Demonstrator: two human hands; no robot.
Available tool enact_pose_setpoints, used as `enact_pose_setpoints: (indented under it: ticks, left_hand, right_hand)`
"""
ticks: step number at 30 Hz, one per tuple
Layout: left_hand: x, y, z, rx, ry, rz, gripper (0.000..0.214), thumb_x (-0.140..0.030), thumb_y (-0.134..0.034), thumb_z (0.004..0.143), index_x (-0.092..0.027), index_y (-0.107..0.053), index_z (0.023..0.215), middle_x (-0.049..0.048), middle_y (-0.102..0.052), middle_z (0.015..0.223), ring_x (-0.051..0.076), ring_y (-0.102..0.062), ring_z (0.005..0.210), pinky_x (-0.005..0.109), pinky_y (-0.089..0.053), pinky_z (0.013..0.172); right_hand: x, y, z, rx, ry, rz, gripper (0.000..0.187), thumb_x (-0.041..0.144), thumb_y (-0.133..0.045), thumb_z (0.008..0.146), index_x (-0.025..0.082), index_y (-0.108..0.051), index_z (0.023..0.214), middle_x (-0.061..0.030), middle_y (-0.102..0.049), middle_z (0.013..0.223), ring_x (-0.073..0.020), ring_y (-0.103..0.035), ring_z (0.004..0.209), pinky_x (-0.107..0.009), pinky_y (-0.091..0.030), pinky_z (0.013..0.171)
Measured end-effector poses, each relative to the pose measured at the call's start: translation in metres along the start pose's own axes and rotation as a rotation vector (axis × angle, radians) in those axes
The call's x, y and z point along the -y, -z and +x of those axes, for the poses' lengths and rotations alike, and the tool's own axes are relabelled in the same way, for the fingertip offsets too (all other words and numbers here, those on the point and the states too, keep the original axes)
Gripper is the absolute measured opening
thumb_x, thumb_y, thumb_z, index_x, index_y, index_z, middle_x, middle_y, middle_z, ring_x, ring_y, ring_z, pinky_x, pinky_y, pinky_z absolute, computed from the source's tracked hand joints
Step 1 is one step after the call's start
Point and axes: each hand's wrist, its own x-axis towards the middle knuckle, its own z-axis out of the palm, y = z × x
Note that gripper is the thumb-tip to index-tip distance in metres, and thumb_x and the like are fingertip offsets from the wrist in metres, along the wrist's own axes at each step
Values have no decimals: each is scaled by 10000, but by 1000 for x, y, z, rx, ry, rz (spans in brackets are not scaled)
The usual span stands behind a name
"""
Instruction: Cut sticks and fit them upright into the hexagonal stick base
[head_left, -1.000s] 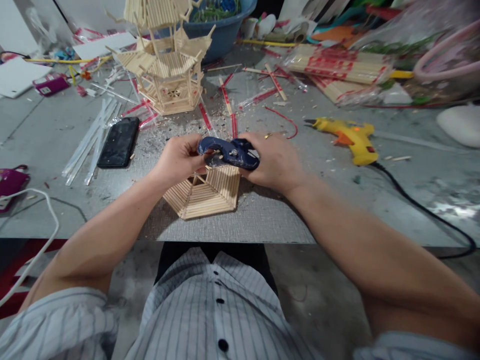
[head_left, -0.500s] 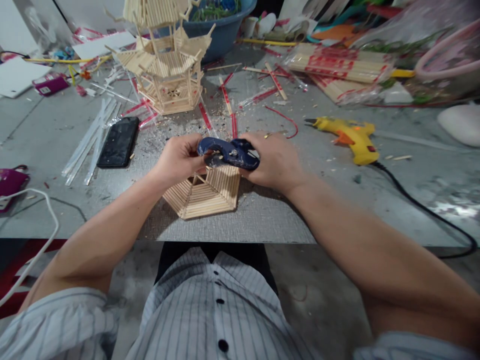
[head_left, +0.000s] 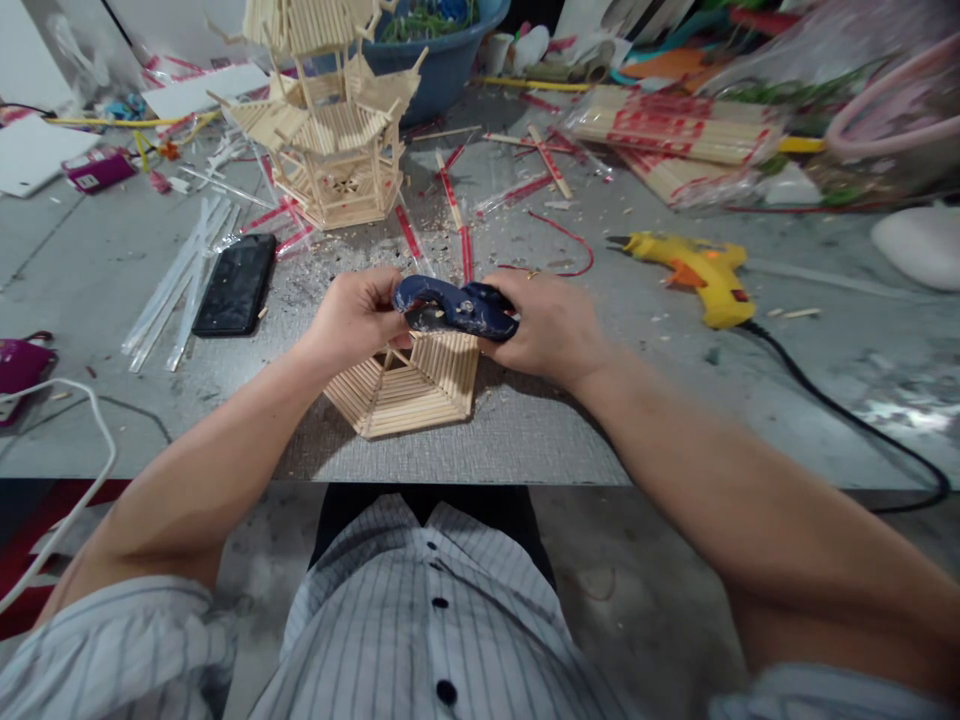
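Observation:
My right hand point(head_left: 551, 325) is closed round the handles of dark blue cutting pliers point(head_left: 456, 307). The tool's jaws point left toward my left hand point(head_left: 354, 318), whose fingers are pinched together right at the jaws on something too small to make out. Both hands hover just above a hexagonal roof piece made of wooden sticks point(head_left: 409, 382), which lies on the grey table point(head_left: 525, 440) near its front edge.
A stick-built pagoda tower point(head_left: 330, 130) stands behind the hands. A black phone point(head_left: 236, 283) and clear glue sticks point(head_left: 176, 285) lie to the left. A yellow glue gun point(head_left: 694, 270) with a black cord lies to the right. Stick packets point(head_left: 675, 130) and a blue basin point(head_left: 442, 50) sit at the back.

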Motion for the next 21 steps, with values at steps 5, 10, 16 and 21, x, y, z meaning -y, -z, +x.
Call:
enact_pose_setpoints:
  ticks: [5, 10, 16, 21]
  left_hand:
    - [-4, 0, -1, 10, 7, -15, 173, -47, -585, 683, -165, -500, 589, -63, -520, 484, 60, -574, 468, 139, -452, 430]
    - [-1, 0, -2, 13, 1, -35, 141, -101, -629, 691, -170, -534, 612, -57, -555, 487, 75, -593, 472, 152, -459, 432]
    - [2, 2, 0, 25, 9, -42, 92, -169, -673, 713, -154, -593, 668, -38, -577, 499, 74, -593, 465, 138, -441, 415]
    - [1, 4, 1, 14, 19, -33, 103, -212, -659, 761, -127, -641, 707, 6, -636, 583, 52, -585, 459, 128, -442, 430]
  right_hand:
    - [-1, 0, -1, -1, -18, -5, 437, 428, -559, 733, 197, -625, 1099, -101, -688, 950, -291, -618, 878, -378, -435, 694]
    - [2, 1, -1, 22, -59, -47, 409, 433, -557, 732, 196, -638, 1056, -106, -694, 901, -297, -629, 826, -373, -426, 659]
    - [-2, 0, 4, 16, -91, -80, 423, 376, -589, 705, 209, -607, 1093, -113, -683, 948, -326, -619, 875, -415, -436, 707]
    - [-18, -3, 12, -96, -87, -86, 606, 279, -616, 645, 153, -503, 1226, -151, -628, 1112, -352, -569, 1037, -490, -420, 876]
